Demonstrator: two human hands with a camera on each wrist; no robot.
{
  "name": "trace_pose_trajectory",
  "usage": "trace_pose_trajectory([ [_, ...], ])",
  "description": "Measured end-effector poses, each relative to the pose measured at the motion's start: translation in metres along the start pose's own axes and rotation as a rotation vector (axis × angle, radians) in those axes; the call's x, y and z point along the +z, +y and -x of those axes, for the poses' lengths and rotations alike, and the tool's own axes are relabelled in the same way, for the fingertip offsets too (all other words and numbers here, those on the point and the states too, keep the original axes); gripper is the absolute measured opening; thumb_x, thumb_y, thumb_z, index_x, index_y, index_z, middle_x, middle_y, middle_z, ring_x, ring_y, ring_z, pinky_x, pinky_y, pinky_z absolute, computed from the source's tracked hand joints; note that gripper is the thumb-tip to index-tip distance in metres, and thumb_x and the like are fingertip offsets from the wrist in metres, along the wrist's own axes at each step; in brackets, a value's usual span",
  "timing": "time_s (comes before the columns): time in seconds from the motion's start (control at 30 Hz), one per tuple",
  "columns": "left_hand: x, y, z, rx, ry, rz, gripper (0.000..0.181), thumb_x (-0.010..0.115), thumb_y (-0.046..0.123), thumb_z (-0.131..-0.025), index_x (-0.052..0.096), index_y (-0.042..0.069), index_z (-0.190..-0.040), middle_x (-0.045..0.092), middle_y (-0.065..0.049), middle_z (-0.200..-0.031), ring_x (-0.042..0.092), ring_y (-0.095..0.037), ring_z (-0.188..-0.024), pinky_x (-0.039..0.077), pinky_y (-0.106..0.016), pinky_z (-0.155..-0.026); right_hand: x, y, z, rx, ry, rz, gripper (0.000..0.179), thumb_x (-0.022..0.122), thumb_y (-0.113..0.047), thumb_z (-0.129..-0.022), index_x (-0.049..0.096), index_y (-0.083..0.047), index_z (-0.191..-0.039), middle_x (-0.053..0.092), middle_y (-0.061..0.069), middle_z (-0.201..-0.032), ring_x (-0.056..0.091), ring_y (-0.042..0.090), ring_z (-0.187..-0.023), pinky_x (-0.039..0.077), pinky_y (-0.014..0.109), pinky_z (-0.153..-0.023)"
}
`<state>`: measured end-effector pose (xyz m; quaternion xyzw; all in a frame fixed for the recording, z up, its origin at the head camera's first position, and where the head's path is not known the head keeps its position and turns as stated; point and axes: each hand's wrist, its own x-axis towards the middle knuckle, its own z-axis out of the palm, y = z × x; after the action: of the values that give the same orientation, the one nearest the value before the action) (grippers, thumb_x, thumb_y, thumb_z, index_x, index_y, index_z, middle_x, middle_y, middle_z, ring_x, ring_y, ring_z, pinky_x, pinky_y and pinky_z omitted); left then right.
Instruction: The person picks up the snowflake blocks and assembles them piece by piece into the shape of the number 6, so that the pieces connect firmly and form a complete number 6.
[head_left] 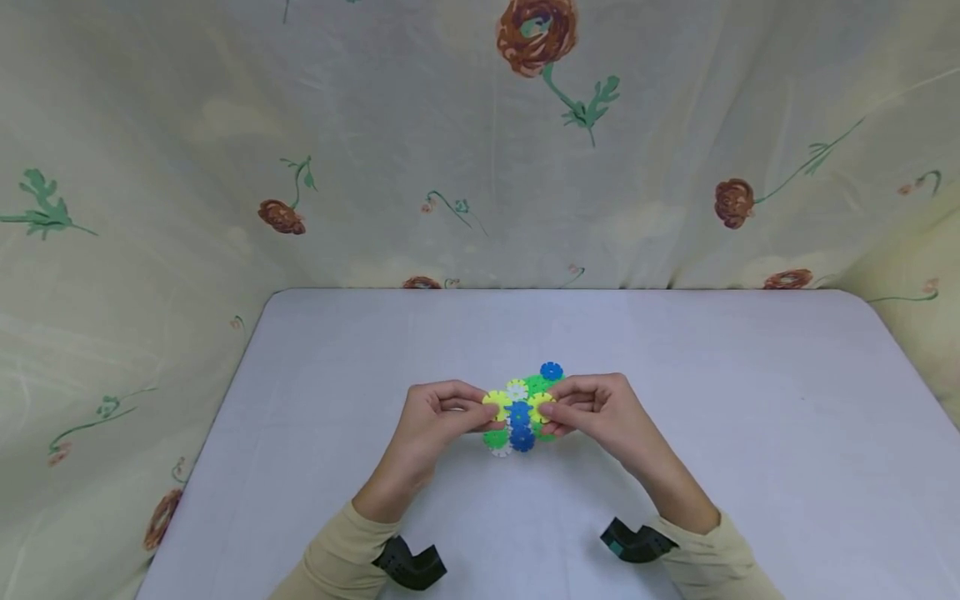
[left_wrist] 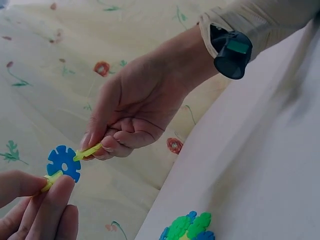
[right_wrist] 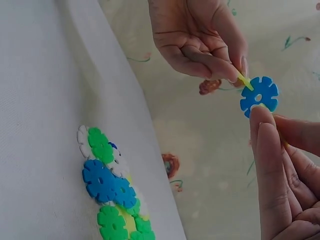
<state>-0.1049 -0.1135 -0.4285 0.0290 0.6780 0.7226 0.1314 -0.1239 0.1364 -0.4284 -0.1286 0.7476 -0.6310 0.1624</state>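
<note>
My left hand (head_left: 429,418) pinches a yellow snowflake disc (head_left: 495,402) between thumb and fingers. Opposite it, my right hand (head_left: 606,417) pinches a second yellow snowflake disc (head_left: 540,402). Between the two sits a notched blue snowflake disc (right_wrist: 270,93); both yellow ones meet its rim, edge-on in the wrist views. The joined discs are held up above the table. Below them lies a pile of green, blue and white snowflake discs (right_wrist: 111,223), partly covered by the hands and the held pieces in the head view.
The white table (head_left: 360,342) has rounded far corners. Behind it and at its sides hangs pale cloth with a flower print (head_left: 375,100). A single blue disc (head_left: 551,371) shows at the pile's far edge. Black wrist devices (head_left: 411,563) are worn on both beige sleeves.
</note>
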Motion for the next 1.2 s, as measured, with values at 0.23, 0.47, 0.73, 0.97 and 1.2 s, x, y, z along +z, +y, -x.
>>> trace_pose_trajectory([
  [0.23, 0.001, -0.001, 0.000, -0.008, -0.017, -0.012, 0.022, 0.077, 0.006, -0.091, 0.072, -0.010, -0.106, 0.079, -0.015, -0.091, 0.079, -0.018, -0.078, 0.063, -0.038, -0.091, 0.002, 0.002, -0.001, -0.026, -0.037, 0.010, 0.020, 0.074, -0.006, -0.094, 0.071, 0.013, -0.103, 0.077, 0.022, -0.083, 0.077, 0.017, -0.069, 0.065, 0.033, -0.069],
  [0.47, 0.001, -0.003, -0.002, -0.015, -0.015, -0.017, 0.022, 0.076, 0.006, -0.092, 0.072, -0.010, -0.106, 0.079, -0.011, -0.089, 0.080, -0.021, -0.079, 0.062, -0.039, -0.092, 0.004, 0.005, -0.001, -0.014, -0.033, 0.029, 0.019, 0.073, -0.005, -0.095, 0.072, 0.012, -0.103, 0.077, 0.020, -0.082, 0.078, 0.022, -0.070, 0.065, 0.034, -0.069],
  [0.73, -0.003, -0.002, -0.003, 0.010, 0.030, 0.025, 0.020, 0.073, 0.003, -0.093, 0.070, -0.011, -0.107, 0.078, -0.006, -0.087, 0.079, -0.017, -0.076, 0.064, -0.039, -0.087, 0.009, 0.009, -0.005, 0.008, -0.081, 0.062, 0.020, 0.074, -0.014, -0.096, 0.073, 0.005, -0.101, 0.078, 0.021, -0.086, 0.077, 0.025, -0.074, 0.064, 0.035, -0.065],
  [0.97, -0.005, -0.003, -0.003, -0.007, 0.027, -0.001, 0.026, 0.077, 0.007, -0.092, 0.070, -0.006, -0.113, 0.077, -0.004, -0.094, 0.078, -0.017, -0.085, 0.062, -0.043, -0.092, 0.011, 0.014, -0.007, 0.048, -0.129, 0.020, 0.023, 0.073, -0.019, -0.097, 0.075, 0.004, -0.101, 0.079, 0.008, -0.081, 0.076, 0.023, -0.074, 0.063, 0.032, -0.061],
  [1.2, 0.004, -0.013, -0.006, -0.053, -0.111, -0.115, 0.026, 0.080, 0.014, -0.091, 0.074, -0.003, -0.109, 0.081, -0.012, -0.098, 0.078, -0.011, -0.086, 0.061, -0.026, -0.083, 0.016, 0.017, -0.007, 0.048, -0.097, -0.117, 0.028, 0.073, -0.013, -0.096, 0.070, 0.013, -0.107, 0.079, 0.001, -0.081, 0.076, 0.011, -0.075, 0.065, 0.032, -0.069],
])
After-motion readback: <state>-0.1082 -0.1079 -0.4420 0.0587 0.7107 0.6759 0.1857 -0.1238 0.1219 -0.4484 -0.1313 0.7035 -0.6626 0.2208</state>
